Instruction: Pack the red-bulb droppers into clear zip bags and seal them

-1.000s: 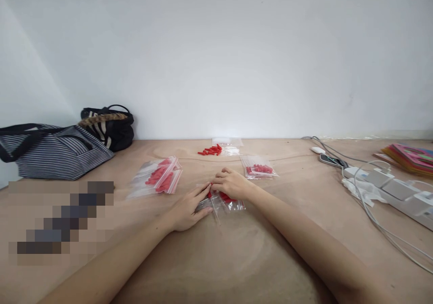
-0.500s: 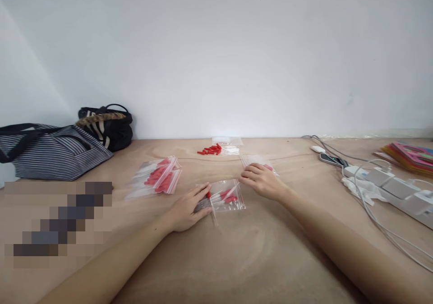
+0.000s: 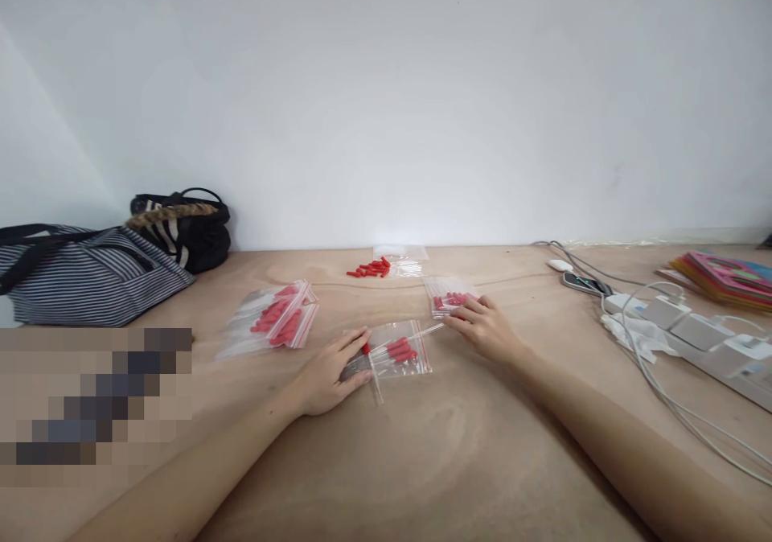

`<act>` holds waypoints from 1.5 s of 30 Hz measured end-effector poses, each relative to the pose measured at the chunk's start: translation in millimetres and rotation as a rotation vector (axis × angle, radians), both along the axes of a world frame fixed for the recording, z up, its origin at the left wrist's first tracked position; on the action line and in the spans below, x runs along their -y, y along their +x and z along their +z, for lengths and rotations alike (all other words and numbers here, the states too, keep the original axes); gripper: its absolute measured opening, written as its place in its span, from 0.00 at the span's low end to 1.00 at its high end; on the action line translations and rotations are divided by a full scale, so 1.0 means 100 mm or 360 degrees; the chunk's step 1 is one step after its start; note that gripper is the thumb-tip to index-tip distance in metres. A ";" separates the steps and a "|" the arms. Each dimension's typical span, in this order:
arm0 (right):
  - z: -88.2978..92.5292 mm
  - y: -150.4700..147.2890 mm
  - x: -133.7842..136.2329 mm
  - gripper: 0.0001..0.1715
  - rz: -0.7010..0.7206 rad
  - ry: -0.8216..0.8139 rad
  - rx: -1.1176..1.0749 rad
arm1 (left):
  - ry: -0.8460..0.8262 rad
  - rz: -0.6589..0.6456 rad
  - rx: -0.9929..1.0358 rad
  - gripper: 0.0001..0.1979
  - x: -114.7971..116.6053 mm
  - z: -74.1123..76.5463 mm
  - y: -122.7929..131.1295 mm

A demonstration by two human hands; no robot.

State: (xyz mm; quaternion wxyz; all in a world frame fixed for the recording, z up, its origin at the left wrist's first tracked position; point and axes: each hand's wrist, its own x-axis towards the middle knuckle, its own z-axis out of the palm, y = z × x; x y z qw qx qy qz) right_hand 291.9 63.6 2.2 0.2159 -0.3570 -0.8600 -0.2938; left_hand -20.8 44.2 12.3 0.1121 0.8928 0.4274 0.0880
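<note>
My left hand (image 3: pixel 338 369) rests on the left end of a clear zip bag (image 3: pixel 386 341), thumb and fingers apart. Several red pieces (image 3: pixel 401 349) and thin clear sticks lie at that bag. One clear stick (image 3: pixel 375 377) with a red piece at its top lies by my left fingers. My right hand (image 3: pixel 479 323) is closed on the right end of another clear stick (image 3: pixel 429 330), which slants over the bag. Just behind my right fingers is a second bag (image 3: pixel 446 287) with red pieces in it.
Bags of red pieces (image 3: pixel 283 317) lie at the left. Farther back are loose red pieces (image 3: pixel 371 268) beside a bag of clear sticks (image 3: pixel 405 267). A power strip (image 3: pixel 700 333) with cables, coloured sheets (image 3: pixel 724 277) and a striped bag (image 3: pixel 96 277) stand at the sides.
My right hand has drawn nearer and slightly right, uncovering more of the red pieces in the bag behind it. My left hand stays on the middle bag. The view has shifted slightly.
</note>
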 end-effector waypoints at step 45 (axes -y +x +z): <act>-0.18 -0.54 -0.22 0.09 0.0358 -0.1443 -0.1357 | -0.0037 0.0021 0.0034 0.29 0.03 0.09 0.06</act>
